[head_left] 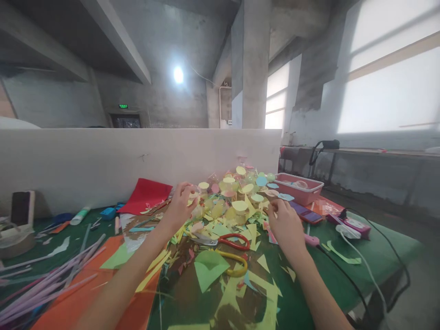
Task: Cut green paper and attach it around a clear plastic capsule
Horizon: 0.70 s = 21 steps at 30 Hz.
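Note:
My left hand (180, 201) is at the left edge of a heap of clear rounded pieces topped with paper discs. Its fingers curl around a small pale thing that I cannot make out. On the heap's right side, my right hand (282, 216) has its fingers bent together, and whatever they hold is hidden. Yellow paper discs (239, 206) and a blue paper disc (261, 181) lie among the pieces. Between my forearms rest red-handled scissors (234, 241) and a yellow scissor handle (237, 264). A folded green paper piece (210, 269) lies in front of them.
Purple straws (51, 288) and orange sheets (113, 279) cover the left. Red felt (146, 197) leans near the white partition (103, 160). At right are a pink basket (302, 190), a phone (306, 213), a pink-handled tool (312, 240) and trailing cables (349, 279).

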Available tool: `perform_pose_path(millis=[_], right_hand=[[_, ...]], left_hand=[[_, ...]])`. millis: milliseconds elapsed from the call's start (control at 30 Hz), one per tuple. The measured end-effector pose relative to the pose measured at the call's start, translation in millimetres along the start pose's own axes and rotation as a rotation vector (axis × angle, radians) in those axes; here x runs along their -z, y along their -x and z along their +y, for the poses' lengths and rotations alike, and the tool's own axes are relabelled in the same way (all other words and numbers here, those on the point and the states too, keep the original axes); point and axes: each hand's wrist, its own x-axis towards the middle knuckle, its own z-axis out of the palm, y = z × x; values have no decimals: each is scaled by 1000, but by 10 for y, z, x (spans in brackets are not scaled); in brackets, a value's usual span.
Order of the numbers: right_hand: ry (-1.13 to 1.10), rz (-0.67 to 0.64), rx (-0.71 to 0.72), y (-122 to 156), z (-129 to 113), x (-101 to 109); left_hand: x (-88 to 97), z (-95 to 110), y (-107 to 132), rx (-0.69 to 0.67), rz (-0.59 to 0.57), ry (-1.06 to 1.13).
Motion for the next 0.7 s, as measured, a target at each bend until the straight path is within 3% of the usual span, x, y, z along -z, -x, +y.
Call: perform_pose_path(millis=[167, 300, 433, 567, 700], right_hand=[[307, -331, 25, -8, 628, 223], [463, -488, 13, 1, 828, 227], [463, -554, -7, 59, 834, 76], [497, -558, -7, 100, 896, -19], [499, -527, 37, 115, 979, -65]], left_hand=[[48, -75, -41, 199, -8, -2], [73, -144, -65, 341, -26, 19], [89, -118, -85, 507, -27, 166], [128, 54, -60, 677, -75, 409], [84, 205, 46, 748, -142, 487]])
